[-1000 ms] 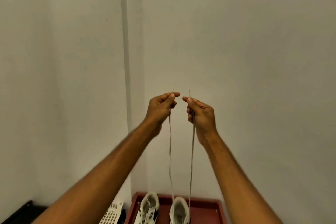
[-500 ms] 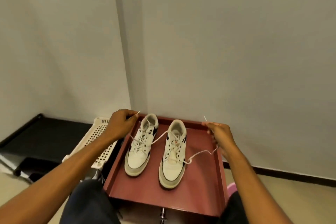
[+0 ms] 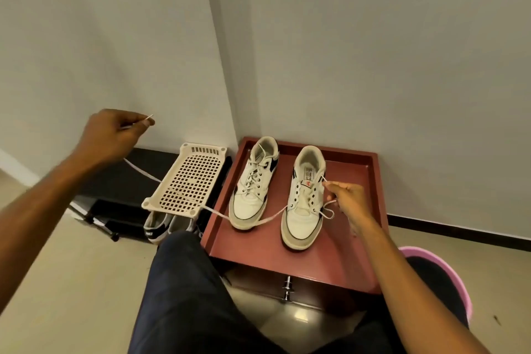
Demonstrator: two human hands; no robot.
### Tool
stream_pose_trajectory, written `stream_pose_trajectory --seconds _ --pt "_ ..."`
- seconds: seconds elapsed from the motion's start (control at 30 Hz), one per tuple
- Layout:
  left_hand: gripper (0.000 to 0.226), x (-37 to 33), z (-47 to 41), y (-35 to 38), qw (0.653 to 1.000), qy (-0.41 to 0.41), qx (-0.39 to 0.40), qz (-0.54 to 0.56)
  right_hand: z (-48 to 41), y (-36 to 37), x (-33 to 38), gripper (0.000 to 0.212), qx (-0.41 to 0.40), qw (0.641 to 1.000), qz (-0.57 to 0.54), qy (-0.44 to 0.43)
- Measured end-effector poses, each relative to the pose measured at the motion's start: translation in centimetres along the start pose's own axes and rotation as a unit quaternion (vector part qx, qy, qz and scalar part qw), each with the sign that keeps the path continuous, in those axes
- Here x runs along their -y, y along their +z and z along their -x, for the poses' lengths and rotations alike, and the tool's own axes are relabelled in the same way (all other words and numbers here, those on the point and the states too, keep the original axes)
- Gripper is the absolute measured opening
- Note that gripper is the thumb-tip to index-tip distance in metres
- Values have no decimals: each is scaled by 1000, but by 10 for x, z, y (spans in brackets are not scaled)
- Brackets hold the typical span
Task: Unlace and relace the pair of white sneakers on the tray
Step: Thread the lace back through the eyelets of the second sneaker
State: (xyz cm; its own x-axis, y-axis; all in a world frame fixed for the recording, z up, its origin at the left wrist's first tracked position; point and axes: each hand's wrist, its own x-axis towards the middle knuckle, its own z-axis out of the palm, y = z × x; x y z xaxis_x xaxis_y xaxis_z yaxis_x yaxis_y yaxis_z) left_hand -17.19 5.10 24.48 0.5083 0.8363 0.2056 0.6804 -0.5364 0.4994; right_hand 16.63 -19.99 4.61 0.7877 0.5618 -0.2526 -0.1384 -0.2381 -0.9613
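step: relacing the right-hand sneaker (image 3: 304,210) on the tray (image 3: 362,253).
left hand (image 3: 112,135): pinches one end of the lace (image 3: 270,217), held out wide.
right hand (image 3: 349,198): pinches the other end beside the eyelets (image 3: 314,197).
next: probably thread the next eyelet.

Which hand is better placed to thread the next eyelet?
Right hand, likely: it pinches the lace beside the half-laced sneaker, while the left hand holds the other end far left of the tray.

White perforated rack (image 3: 189,178) above other shoes (image 3: 156,227); pink tub (image 3: 464,293) at right
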Motion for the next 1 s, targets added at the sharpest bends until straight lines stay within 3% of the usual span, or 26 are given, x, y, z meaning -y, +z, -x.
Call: stream_pose_trajectory --seconds 0.1,0.2,0.33,0.47,0.67,0.73,0.8,0.93,1.0 --pt "27 -1 6 -1 999 -6 10 32 4 14 -1 13 20 1000 10 -5" --pt "17 -18 15 28 990 -19 41 136 5 28 1 12 16 1000 8 -7" --pt "19 -54 31 114 969 -17 143 201 8 39 0 9 19 1000 -17 -2" --pt "17 -90 40 198 945 -63 185 263 8 35 -9 7 -2 1000 -7 -19" --pt "17 -90 38 271 934 -148 205 251 -6 17 -30 19 -51 999 -8 0" --pt "42 -85 37 281 958 -120 201 165 -10 18 -41 16 -61 998 2 1" --pt "51 -84 38 286 973 -84 175 127 -9 22 -49 12 -55 998 10 -5" --pt "11 -94 36 298 973 -49 181 133 -9 36 -63 11 -17 996 69 -45" --pt "14 -99 30 306 973 -58 173 144 -10 39 -71 11 -18 991 126 -51"
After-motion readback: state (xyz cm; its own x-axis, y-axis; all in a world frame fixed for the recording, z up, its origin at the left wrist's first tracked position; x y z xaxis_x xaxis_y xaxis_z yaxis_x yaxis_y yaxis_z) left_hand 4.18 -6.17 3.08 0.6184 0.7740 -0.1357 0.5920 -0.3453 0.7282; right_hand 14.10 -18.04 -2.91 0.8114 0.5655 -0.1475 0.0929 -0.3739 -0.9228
